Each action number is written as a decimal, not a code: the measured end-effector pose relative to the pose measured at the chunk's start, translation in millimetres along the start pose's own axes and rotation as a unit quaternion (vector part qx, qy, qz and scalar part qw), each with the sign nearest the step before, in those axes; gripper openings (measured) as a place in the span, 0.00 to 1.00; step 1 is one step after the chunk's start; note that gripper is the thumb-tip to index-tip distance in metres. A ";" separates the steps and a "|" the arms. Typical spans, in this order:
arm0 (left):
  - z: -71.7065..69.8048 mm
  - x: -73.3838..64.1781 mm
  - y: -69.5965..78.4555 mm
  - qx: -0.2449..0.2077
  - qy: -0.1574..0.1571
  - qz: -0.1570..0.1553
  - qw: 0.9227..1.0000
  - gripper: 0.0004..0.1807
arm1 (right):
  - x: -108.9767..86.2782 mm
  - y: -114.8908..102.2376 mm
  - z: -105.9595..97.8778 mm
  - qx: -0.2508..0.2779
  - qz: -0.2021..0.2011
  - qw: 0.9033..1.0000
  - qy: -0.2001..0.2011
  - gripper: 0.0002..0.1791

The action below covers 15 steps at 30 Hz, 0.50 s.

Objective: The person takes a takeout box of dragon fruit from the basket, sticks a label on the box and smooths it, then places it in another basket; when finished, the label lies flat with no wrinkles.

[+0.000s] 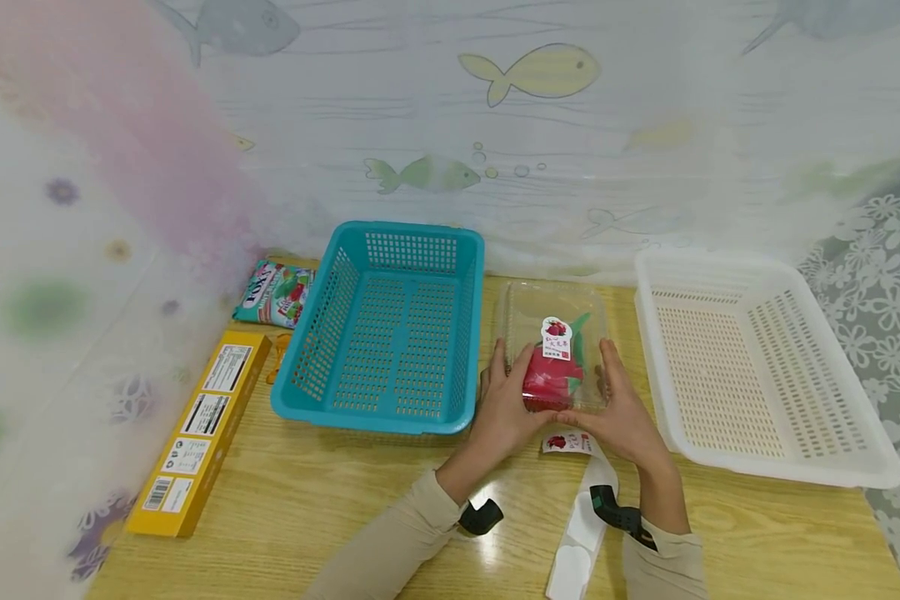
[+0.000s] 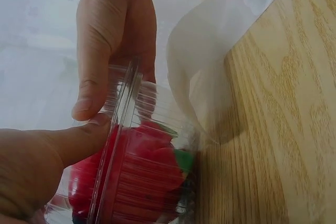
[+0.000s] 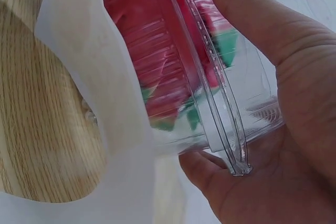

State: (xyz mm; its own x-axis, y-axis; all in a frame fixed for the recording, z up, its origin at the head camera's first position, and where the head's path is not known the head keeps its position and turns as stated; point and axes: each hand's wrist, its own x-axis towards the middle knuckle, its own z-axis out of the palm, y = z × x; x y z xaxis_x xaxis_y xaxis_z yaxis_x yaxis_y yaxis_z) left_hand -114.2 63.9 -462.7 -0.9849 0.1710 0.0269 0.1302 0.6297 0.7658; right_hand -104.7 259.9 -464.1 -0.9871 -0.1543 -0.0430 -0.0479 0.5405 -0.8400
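Note:
Both my hands hold a clear plastic clamshell box [image 1: 521, 304] on the table, one at each side. A red dragon fruit with green tips [image 1: 546, 377] shows through the lid, below a white sticker [image 1: 557, 339] printed with a red fruit. My left hand [image 1: 504, 408] grips the left side, and my right hand [image 1: 624, 417] grips the right. Their thumbs meet at the front edge; the left wrist view has both at the rim seam [image 2: 113, 135]. A white strip of stickers [image 1: 581, 533] runs from the box's front toward me, its far end raised and curved.
A blue basket [image 1: 378, 422] stands left of the box and a white basket [image 1: 802, 467] right of it. Farther left lie a long yellow box [image 1: 202, 433] and a candy bag [image 1: 273, 292], with a small orange item [image 1: 279, 354] beside the blue basket. Fish-patterned sheeting [image 1: 420, 100] hangs behind.

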 end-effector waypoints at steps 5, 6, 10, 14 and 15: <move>-1.3 -0.8 0.6 0.004 0.001 0.000 1.000 0.56 | -0.1 -1.7 0.5 0.001 -0.002 1.000 0.001 0.70; -1.8 -0.9 1.1 0.006 0.000 0.000 1.000 0.56 | -0.2 -2.4 0.3 0.002 -0.003 1.000 0.002 0.70; -4.1 -1.2 4.0 0.009 -0.002 0.001 1.000 0.56 | -0.9 -6.7 -2.3 0.005 0.003 1.000 0.003 0.71; -5.8 -1.7 7.8 0.024 -0.006 0.000 1.000 0.56 | -3.0 -10.2 -5.5 -0.004 0.013 1.000 0.004 0.71; -6.0 -2.0 8.5 0.027 -0.007 0.001 1.000 0.56 | -3.5 -10.2 -5.9 -0.007 0.013 1.000 0.004 0.70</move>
State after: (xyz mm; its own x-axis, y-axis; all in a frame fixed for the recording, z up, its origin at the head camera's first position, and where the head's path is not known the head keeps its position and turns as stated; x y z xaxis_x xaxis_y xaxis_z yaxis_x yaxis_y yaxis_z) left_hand -111.8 64.4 -452.4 -0.9831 0.1820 0.0194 0.1384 0.6699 0.7295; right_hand -101.7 259.9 -452.1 -0.9891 -0.1336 -0.0612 -0.0237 0.5559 -0.8309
